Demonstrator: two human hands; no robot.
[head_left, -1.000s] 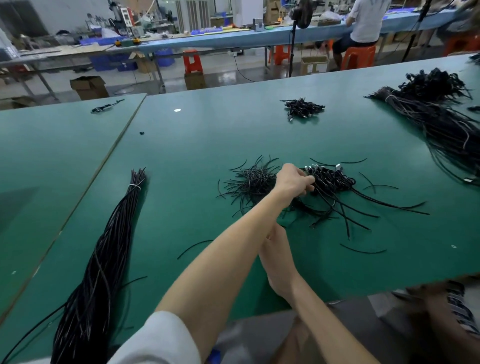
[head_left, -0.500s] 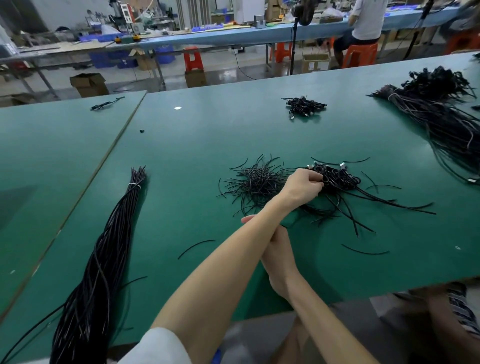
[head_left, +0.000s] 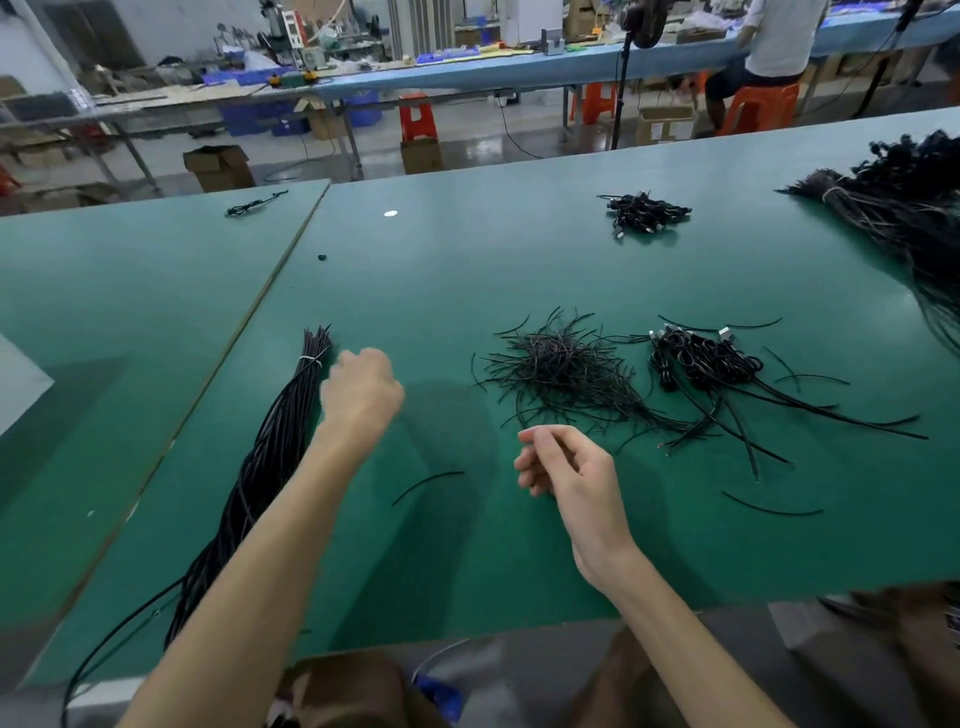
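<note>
Right hand (head_left: 566, 470) hangs loose and empty near the green table (head_left: 467, 571) front edge. Left hand (head_left: 358, 395) is curled and blurred, grip unclear, just beside the long tied bundle of black cables (head_left: 270, 457). Farther back lies a scattered pile of short black wire pieces (head_left: 561, 369).

Cable-assembly workshop: a green table (head_left: 467, 270) carries a tied bundle (head_left: 270, 457) of black cables and a heap (head_left: 561, 369) of cut pieces. Beyond the table runs a blue bench (head_left: 519, 73) with machines (head_left: 283, 26) and 1 seated worker (head_left: 779, 36). Between table and bench, orange stools (head_left: 417, 117) and boxes (head_left: 221, 167) stand on the floor.
</note>
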